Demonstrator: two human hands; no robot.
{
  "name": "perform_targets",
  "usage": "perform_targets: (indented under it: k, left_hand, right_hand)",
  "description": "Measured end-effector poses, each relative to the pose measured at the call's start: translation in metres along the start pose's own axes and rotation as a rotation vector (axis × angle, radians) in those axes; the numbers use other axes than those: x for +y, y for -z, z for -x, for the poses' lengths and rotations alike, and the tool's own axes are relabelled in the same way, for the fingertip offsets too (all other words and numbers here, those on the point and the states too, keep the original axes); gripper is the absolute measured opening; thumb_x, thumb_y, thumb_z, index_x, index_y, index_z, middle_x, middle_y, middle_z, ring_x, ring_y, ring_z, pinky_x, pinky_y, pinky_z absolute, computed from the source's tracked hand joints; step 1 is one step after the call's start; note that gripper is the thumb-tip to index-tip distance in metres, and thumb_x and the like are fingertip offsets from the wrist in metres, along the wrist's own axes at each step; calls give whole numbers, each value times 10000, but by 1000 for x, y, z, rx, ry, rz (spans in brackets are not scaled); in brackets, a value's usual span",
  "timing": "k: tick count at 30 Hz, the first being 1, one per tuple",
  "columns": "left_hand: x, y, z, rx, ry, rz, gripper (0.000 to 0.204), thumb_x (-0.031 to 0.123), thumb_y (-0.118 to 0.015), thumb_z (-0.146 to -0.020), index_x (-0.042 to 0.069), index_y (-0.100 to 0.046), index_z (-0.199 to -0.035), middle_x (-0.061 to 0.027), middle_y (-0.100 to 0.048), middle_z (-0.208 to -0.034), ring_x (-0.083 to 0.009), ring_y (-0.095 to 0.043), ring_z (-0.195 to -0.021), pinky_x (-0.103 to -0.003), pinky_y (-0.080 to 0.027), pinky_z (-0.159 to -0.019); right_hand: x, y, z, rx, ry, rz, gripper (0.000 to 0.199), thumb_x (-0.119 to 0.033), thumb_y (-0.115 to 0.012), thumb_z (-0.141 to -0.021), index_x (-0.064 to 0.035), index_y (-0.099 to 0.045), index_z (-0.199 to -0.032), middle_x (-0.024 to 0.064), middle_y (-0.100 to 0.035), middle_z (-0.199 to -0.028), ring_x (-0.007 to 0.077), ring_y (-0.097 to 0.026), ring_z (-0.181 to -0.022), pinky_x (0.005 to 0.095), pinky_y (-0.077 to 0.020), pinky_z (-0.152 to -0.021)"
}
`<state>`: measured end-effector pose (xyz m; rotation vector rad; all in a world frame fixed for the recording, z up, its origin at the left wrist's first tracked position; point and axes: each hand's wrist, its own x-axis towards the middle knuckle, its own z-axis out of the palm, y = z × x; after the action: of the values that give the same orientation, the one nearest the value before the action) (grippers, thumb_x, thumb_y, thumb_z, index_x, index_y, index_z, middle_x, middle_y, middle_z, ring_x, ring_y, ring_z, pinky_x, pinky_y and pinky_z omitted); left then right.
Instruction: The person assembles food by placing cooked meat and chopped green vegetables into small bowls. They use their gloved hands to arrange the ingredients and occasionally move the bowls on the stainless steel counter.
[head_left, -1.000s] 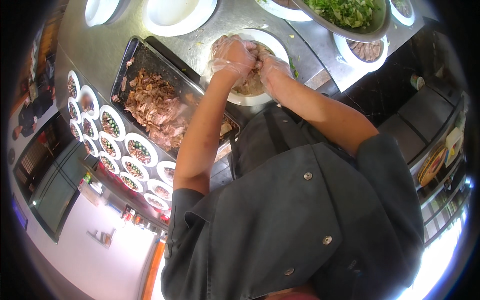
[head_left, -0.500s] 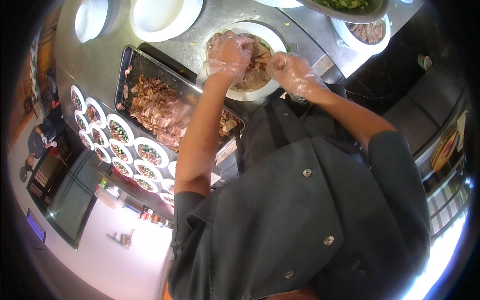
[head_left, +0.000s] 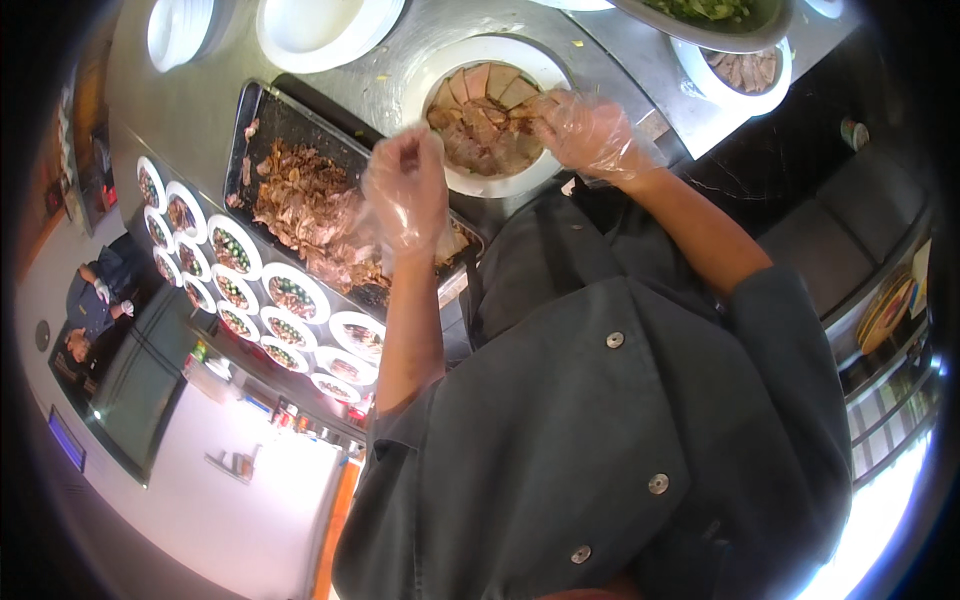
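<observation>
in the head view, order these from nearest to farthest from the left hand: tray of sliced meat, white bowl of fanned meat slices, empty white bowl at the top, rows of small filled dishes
From the left hand:
1. Tray of sliced meat, directly under and left of the hand.
2. White bowl of fanned meat slices, just up and right, where the right hand works.
3. Empty white bowl, up at the top.
4. Rows of small filled dishes, beyond the tray's left edge.

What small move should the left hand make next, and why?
Probably lower the left hand onto the meat tray to pick up more slices: it hovers above the tray, while the right hand arranges slices in the bowl, which has room left.
</observation>
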<state>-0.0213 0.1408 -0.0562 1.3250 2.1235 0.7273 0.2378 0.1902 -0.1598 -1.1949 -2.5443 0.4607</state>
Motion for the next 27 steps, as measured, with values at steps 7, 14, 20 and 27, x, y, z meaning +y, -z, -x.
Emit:
perform_targets:
  k: [7, 14, 20, 27]
  left_hand:
    - [-48, -47, 72, -81, 73, 29, 475, 148, -826, -966, 7, -694, -1399, -214, -698, -1269, -301, -754, -1057, -402, -633, -926]
    - [-42, -48, 39, 123, -112, -26, 526, -5, -696, -928, 3, -625, -1449, -293, -641, -1357, -446, -686, -1160, -489, -559, -1052]
    - [-35, -34, 14, -128, -68, -250, 668, 8, -718, -879, 117, -617, -1530, -107, -631, -1545, -386, -551, -1421, -488, -465, -1220]
    - [-36, -41, 24, -103, -14, -262, 675, 9, -709, -885, 99, -596, -1545, -147, -621, -1541, -396, -566, -1410, -478, -493, -1195]
  right_hand:
    - [-18, 40, -26, -68, 178, -100, 335, -290, -762, -930, -101, -717, -1203, 124, -693, -1191, 332, -669, -1153, 492, -542, -971]
    - [-18, 40, -44, -95, 218, -141, 435, -232, -802, -869, -67, -687, -1255, 166, -676, -1250, 391, -638, -1175, 511, -529, -1008]
    - [-25, 44, -69, -195, 229, -341, 678, -197, -811, -870, -51, -592, -1495, 209, -604, -1463, 437, -586, -1325, 519, -484, -1132]
    - [-22, 23, -75, -369, 213, -478, 891, -185, -864, -853, -58, -464, -1639, 212, -433, -1693, 435, -383, -1588, 500, -336, -1319]
